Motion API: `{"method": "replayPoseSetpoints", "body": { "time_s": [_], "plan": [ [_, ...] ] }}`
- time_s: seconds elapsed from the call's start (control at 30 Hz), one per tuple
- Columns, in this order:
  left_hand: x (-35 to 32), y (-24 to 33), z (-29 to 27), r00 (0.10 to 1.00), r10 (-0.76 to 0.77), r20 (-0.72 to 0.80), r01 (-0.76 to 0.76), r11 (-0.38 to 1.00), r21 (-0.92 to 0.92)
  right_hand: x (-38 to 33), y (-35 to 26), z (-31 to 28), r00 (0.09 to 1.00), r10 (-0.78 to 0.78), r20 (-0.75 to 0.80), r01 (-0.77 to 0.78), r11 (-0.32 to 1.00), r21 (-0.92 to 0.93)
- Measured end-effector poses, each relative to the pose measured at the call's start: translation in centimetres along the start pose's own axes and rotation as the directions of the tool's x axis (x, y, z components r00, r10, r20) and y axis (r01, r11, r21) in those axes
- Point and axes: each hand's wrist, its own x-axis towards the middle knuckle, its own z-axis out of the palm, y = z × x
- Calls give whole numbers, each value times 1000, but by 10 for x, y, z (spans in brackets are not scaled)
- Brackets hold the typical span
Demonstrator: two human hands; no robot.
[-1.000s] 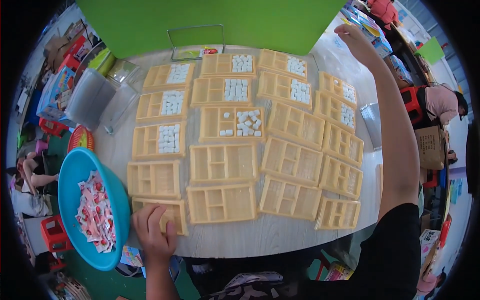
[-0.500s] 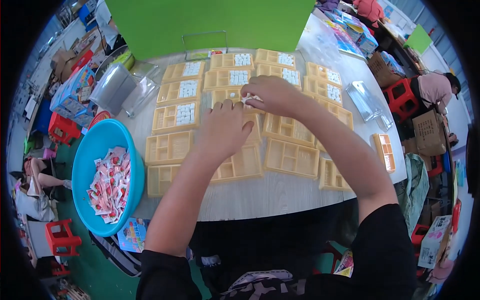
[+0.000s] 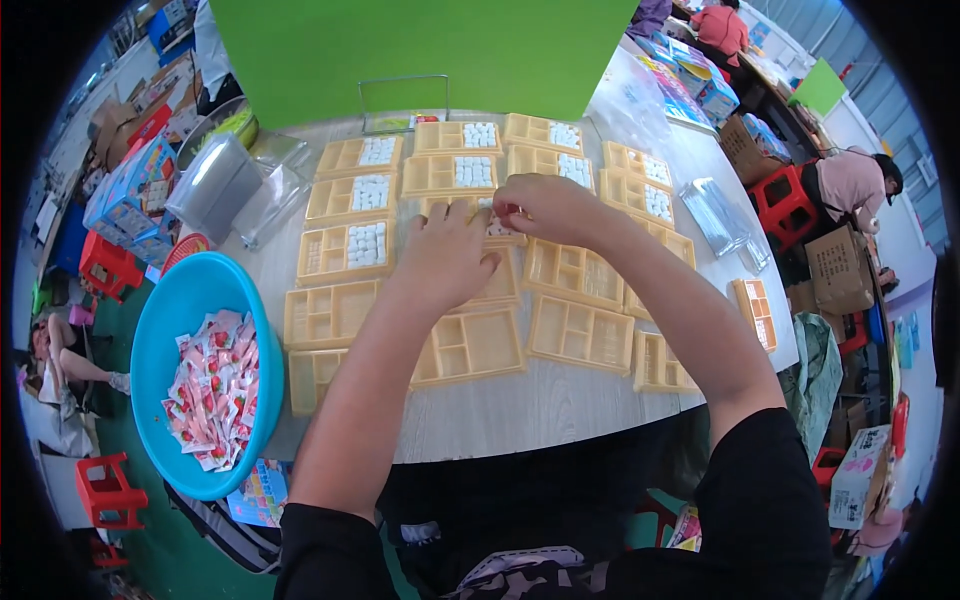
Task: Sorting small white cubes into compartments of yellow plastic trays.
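Observation:
Both my hands are over a pale yellow divided tray (image 3: 506,239) in the middle of the table, covering most of it. My left hand (image 3: 446,256) rests its fingertips on that tray, thumb held apart and nothing visible in its grasp. Beside it, my right hand (image 3: 553,209) has its fingers pinched together over the white pieces in the tray; what they hold is hidden. Small white pieces (image 3: 473,171) fill the large compartment of the tray just beyond. Several other trays in the far rows hold similar white pieces (image 3: 366,244). The nearer trays (image 3: 580,333) show bare compartments.
A blue basin (image 3: 143,385) of pink-and-white wrapped packets stands at the left edge. Clear plastic boxes (image 3: 216,185) lie behind it, with more clear packaging (image 3: 718,220) at the right. A green panel (image 3: 420,55) rises at the back. Another person (image 3: 850,185) sits at far right.
The view has shifted slightly, so the table sits lower in the picture. My right hand stays at the same tray, its fingers now lower over the white pieces. My left hand has barely moved.

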Motion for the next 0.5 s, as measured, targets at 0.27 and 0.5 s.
{"method": "replayPoseSetpoints", "body": {
  "time_s": [0.27,0.5],
  "plan": [
    [3,2,-8,997,4,73,-3,1000,-14,-2,5,-4,995,-68,-79,65,997,-39],
    [5,-2,5,1000,-11,-3,11,1000,18,3,10,-3,999,15,42,-17,999,50]
  ]
}}
